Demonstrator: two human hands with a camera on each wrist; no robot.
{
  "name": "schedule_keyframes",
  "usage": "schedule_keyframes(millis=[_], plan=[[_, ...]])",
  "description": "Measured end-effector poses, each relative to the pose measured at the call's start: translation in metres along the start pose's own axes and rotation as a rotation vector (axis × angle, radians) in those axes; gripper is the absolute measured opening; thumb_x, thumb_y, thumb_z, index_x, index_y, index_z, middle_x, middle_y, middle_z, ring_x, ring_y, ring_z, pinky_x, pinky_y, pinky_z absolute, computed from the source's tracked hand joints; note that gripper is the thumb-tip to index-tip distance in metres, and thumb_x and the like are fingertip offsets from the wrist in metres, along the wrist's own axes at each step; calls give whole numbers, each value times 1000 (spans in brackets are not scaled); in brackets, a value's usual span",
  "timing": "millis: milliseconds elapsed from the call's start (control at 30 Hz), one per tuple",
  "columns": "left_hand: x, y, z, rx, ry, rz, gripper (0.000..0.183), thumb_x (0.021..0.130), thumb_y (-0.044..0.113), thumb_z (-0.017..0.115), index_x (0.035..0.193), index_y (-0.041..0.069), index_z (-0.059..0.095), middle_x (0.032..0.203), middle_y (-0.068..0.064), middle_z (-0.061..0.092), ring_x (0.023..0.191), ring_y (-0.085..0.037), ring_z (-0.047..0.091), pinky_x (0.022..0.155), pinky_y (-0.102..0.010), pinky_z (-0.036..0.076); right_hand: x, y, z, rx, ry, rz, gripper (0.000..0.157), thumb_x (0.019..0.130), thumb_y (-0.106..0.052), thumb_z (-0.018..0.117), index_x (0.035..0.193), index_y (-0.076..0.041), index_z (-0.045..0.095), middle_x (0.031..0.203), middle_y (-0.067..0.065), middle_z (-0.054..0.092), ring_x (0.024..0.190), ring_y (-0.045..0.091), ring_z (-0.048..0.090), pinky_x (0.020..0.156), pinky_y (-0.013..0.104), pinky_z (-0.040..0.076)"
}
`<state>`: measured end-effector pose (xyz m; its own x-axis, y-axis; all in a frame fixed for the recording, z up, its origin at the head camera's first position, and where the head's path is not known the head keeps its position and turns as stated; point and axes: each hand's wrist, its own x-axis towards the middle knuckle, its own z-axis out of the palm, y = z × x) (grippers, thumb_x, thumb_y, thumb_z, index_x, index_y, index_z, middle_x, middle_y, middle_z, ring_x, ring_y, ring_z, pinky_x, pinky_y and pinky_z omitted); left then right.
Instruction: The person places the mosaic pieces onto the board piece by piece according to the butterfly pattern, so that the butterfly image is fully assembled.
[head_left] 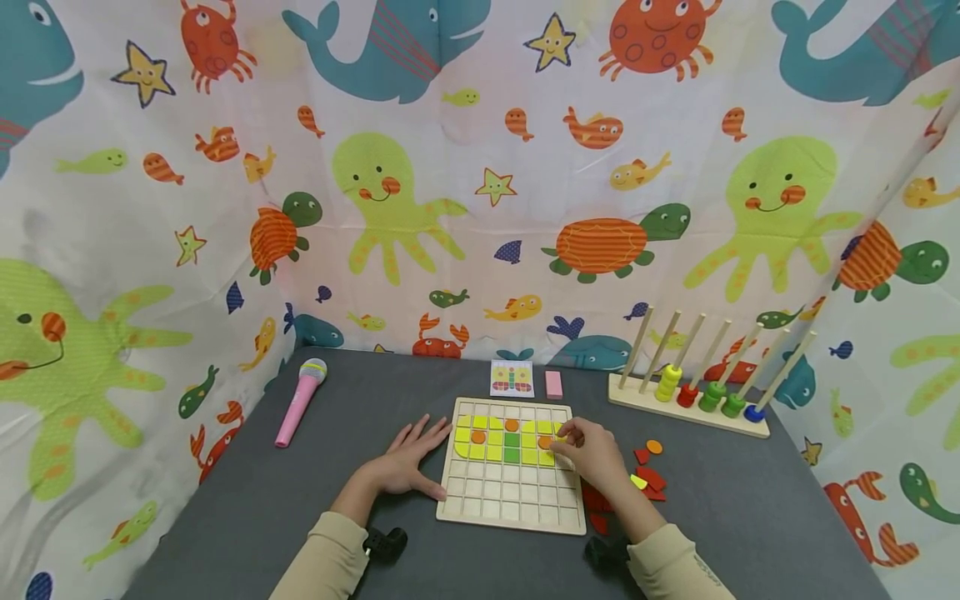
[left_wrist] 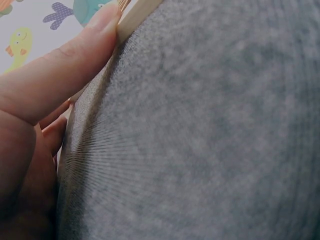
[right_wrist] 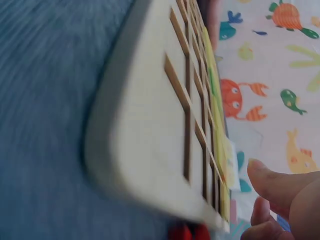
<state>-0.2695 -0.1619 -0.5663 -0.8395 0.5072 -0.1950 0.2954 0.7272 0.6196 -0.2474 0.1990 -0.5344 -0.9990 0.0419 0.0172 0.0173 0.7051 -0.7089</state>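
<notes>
A light wooden grid board lies on the dark table, its upper rows filled with yellow tiles, green tiles and a few orange discs. My left hand is spread flat beside the board, thumb at its left edge; the left wrist view shows this thumb against the wooden rim. At the right end of the tiled rows, my right hand pinches a yellow tile, largely covered by the fingers. In the right wrist view, its thumb is beyond the board's near corner.
Loose red pieces, a yellow piece and an orange disc lie right of the board. Behind it are a pattern card and a pink block. A toy microphone lies left; a peg counter stands back right.
</notes>
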Motion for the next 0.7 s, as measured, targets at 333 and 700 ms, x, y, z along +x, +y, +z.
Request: schedule_keyframes(millis=[333, 700], plan=[[3, -2, 2, 4, -1, -8, 124, 65, 68, 83, 163, 30, 17, 171, 6, 8, 158, -29, -8, 121, -64, 0, -16, 31, -45, -38, -37, 35, 19, 90, -22, 78, 104, -10, 73, 90, 2, 68, 80, 17, 62, 68, 32, 54], [4, -3, 3, 24, 0, -13, 124, 66, 67, 83, 163, 30, 17, 171, 9, 7, 158, -25, -10, 122, -61, -2, -35, 61, -79, -99, -43, 52, 24, 90, -27, 78, 102, -7, 74, 86, 1, 68, 76, 16, 59, 66, 30, 47]])
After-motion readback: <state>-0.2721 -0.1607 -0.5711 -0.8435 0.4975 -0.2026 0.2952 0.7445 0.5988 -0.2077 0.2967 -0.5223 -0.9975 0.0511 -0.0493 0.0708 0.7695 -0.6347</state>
